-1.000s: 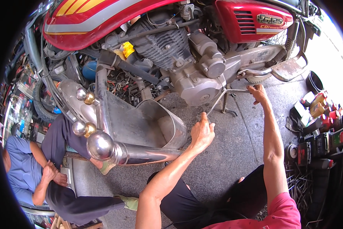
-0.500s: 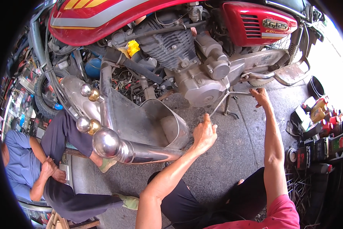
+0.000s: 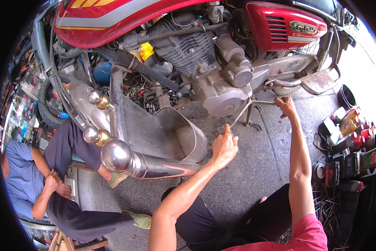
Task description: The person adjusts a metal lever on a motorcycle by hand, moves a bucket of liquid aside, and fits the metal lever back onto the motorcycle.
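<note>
A slim, bent metal lever runs beside the round engine cover of a red motorcycle, low on the engine's side. My left hand is closed around the lever's lower left end, its index finger pointing up along it. Farther right, my right hand grips the other end between thumb and fingers. The middle of the lever bends upward close to the cover; whether it is fixed to the engine there I cannot tell. Above it are the finned cylinder and the red side panel.
A thick chrome bar with ball ends and a metal guard stand left of my left hand. A seated person with crossed hands is at far left. Bottles, a black bucket and loose tools lie at right.
</note>
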The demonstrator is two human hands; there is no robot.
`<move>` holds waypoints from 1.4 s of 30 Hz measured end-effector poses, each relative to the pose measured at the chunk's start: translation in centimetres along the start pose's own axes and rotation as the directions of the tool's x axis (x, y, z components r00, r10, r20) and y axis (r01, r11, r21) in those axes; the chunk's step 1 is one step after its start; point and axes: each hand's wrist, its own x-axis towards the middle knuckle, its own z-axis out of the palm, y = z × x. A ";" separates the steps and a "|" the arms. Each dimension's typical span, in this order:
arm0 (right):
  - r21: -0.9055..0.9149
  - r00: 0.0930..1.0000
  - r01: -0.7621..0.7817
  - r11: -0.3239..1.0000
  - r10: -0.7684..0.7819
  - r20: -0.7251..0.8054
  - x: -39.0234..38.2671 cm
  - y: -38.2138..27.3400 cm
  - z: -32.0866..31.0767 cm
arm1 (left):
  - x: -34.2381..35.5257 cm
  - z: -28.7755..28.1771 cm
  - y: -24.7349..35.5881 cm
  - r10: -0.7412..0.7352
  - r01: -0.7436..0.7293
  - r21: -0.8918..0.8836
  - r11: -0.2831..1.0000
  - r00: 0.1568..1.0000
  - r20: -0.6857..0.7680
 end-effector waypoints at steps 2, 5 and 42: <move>0.000 1.000 0.002 1.000 -0.002 0.002 0.1 0.1 0.0 | 0.0 0.0 0.1 -0.006 0.007 -0.012 1.000 1.000 0.011; 0.004 1.000 0.020 1.000 -0.020 -0.009 0.0 0.0 0.1 | 0.0 -0.3 0.3 -0.049 0.050 -0.021 0.999 0.998 0.034; -0.021 1.000 -0.011 1.000 0.011 0.020 -0.1 -0.2 -0.1 | 0.0 -0.9 0.8 -0.109 0.110 0.000 0.994 0.992 0.061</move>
